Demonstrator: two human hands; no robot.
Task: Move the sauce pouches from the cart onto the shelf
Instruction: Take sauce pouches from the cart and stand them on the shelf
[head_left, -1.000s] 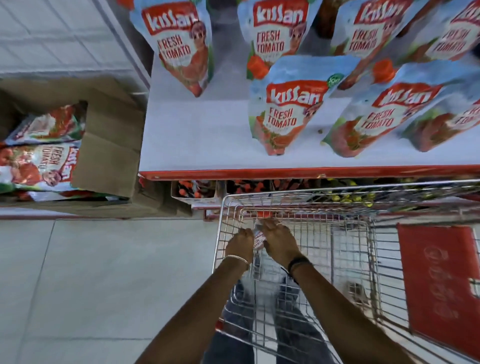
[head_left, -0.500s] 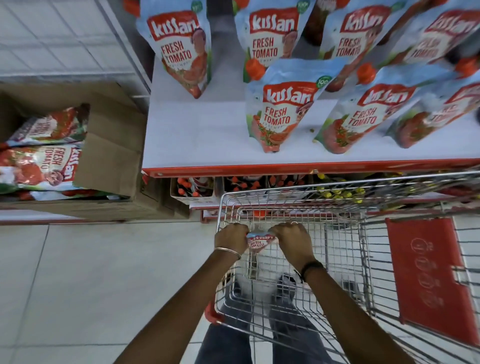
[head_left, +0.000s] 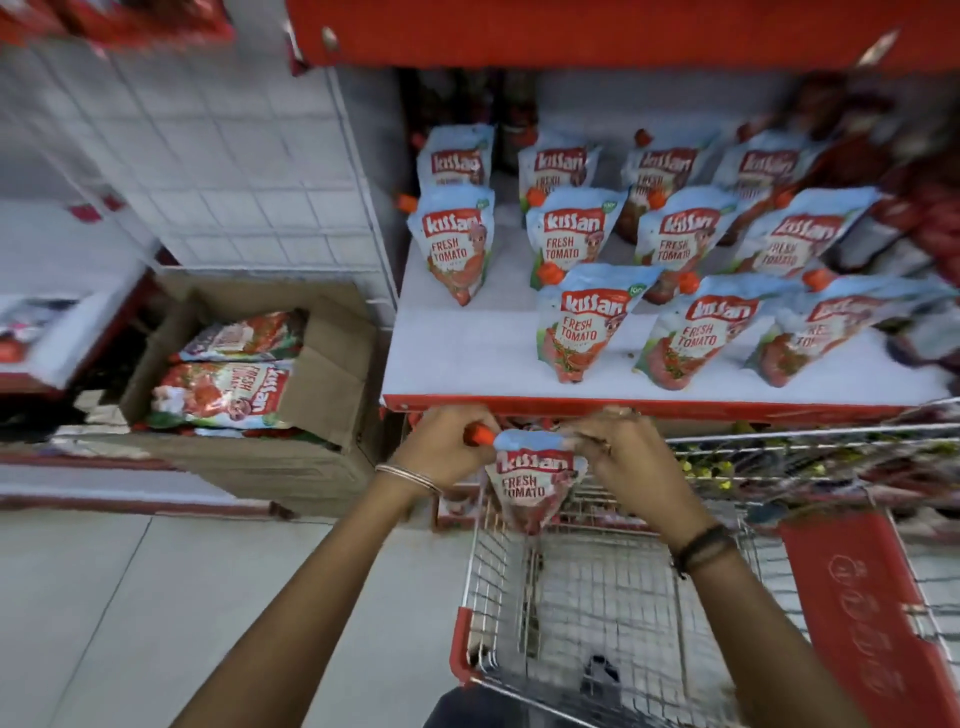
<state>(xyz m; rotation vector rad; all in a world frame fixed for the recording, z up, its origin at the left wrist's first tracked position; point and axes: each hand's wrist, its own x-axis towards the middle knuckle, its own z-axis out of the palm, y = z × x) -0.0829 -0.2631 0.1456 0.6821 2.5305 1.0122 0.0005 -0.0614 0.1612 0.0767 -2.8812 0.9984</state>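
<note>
Two bare forearms reach forward over a wire shopping cart (head_left: 587, 613), whose metal mesh basket sits directly beneath the fingers. A red plastic panel (head_left: 857, 608) lies on the cart, right of and nearer than the fingers. Pale floor tiles (head_left: 156, 597) spread below and to the left.

The left hand (head_left: 441, 447), with a thin bangle at the wrist, and the right hand (head_left: 628, 457), with a dark band at the wrist, hold one sauce pouch (head_left: 530, 483) between them by its top edge. The left fingers are curled closed around the corner with the orange cap (head_left: 478, 435); the right fingers pinch the opposite top corner. The pouch hangs upright below the fingers, above the far end of the cart, printed "Kissan Fresh Tomato".

Just beyond the fingers runs the red front edge of a shelf (head_left: 467, 353) with a white surface. The patch straight ahead of the left fingers is bare. Ahead of and right of the fingers stand rows of matching pouches (head_left: 587, 322), upright and leaning, orange caps at their corners.

Left of the fingers, on the floor beside the shelf, an open cardboard box (head_left: 332, 374) holds more pouches lying flat. Behind it rises a white wire grid panel (head_left: 234, 171). A red shelf (head_left: 571, 31) hangs overhead, farthest away. The edges of the view are blurred.
</note>
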